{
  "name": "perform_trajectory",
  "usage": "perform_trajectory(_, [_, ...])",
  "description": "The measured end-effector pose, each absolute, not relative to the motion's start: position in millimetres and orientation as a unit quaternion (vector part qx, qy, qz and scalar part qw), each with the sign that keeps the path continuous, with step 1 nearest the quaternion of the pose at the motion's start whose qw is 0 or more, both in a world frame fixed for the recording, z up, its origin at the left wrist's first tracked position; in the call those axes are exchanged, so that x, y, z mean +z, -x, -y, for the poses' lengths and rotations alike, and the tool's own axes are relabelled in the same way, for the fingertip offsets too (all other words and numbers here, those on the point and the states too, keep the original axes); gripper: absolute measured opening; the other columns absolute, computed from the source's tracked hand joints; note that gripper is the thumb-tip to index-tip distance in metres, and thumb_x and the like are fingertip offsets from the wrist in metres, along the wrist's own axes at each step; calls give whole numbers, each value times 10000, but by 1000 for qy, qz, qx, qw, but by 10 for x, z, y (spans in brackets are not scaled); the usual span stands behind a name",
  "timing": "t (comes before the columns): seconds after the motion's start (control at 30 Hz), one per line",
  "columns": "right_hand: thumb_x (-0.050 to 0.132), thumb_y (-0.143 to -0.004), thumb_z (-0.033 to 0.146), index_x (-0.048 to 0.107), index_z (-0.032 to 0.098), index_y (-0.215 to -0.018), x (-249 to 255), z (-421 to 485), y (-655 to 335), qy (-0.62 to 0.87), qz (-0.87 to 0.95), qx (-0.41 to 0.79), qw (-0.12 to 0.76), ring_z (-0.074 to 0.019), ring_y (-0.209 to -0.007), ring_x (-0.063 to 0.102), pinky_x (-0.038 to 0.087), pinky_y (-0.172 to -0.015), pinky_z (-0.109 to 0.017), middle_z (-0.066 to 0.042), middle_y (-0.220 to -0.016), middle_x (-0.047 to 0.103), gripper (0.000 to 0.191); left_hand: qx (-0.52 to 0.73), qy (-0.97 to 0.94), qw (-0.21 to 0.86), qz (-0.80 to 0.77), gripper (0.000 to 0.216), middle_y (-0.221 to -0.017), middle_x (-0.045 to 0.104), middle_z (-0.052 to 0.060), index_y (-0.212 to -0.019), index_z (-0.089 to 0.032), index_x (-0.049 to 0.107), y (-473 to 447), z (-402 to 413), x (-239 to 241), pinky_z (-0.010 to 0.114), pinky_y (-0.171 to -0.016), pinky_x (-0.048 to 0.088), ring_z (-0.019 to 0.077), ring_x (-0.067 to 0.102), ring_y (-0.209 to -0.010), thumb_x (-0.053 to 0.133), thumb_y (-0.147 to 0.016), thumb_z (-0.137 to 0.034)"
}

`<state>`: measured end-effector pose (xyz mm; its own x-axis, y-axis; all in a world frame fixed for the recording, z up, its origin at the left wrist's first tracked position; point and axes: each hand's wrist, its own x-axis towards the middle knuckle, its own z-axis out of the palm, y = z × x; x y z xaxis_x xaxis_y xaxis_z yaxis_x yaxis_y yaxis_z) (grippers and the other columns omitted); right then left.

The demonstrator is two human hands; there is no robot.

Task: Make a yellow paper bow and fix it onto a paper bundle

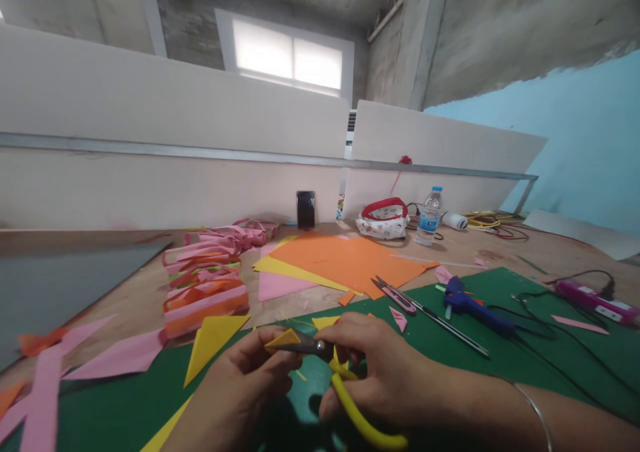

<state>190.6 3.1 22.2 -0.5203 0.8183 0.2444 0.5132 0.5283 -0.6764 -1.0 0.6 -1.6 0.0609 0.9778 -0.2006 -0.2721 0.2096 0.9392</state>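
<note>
At the near middle of the table, my right hand [370, 359] is closed round yellow-handled scissors [367, 415], whose dark blades point left. My left hand [250, 379] pinches a small folded piece of yellow paper [285, 339], which lies against the blades. Whether the blades are cutting it I cannot tell. Just left of my left hand lies a yellow paper triangle [210, 342]. Beneath both hands is a green cutting mat [125, 399]. More yellow scraps partly show behind my right hand.
Rolled pink and orange strips [205, 299] lie at left, orange sheets [345, 262] at centre. A craft knife [397, 297], pen [450, 325] and blue glue gun [473, 309] with cords lie right. Behind stand a phone [305, 210], white pouch [383, 220] and water bottle [430, 219].
</note>
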Motion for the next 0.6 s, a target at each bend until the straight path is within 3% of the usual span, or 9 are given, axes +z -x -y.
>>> perform_trajectory(0.2, [802,-609,486,672,213,-951,259,6,-1917,413,828,258,279,-142,-747,508,395,-649,-237,-2,-830,558,457,496,-381,628,-462,256,-750,672,-33,-754,-239,698,2,49,109,182,-622,412,127,548,-745,817,-545,-328])
perform_trajectory(0.33, [793,-631,476,668,204,-936,272,38,-1902,425,830,246,265,-136,-728,496,387,-640,-237,2,-820,555,427,497,-381,613,-482,222,-804,697,-7,-778,-234,704,-28,68,167,212,-684,424,177,583,-882,785,-596,-332])
perform_trajectory(0.6, [812,-625,428,657,191,-877,285,49,-1891,436,830,237,253,-124,-710,486,368,-626,-227,15,-794,562,379,507,-382,636,-438,272,-787,725,13,-755,-221,718,-9,25,143,256,-752,494,204,644,-893,838,-530,-315])
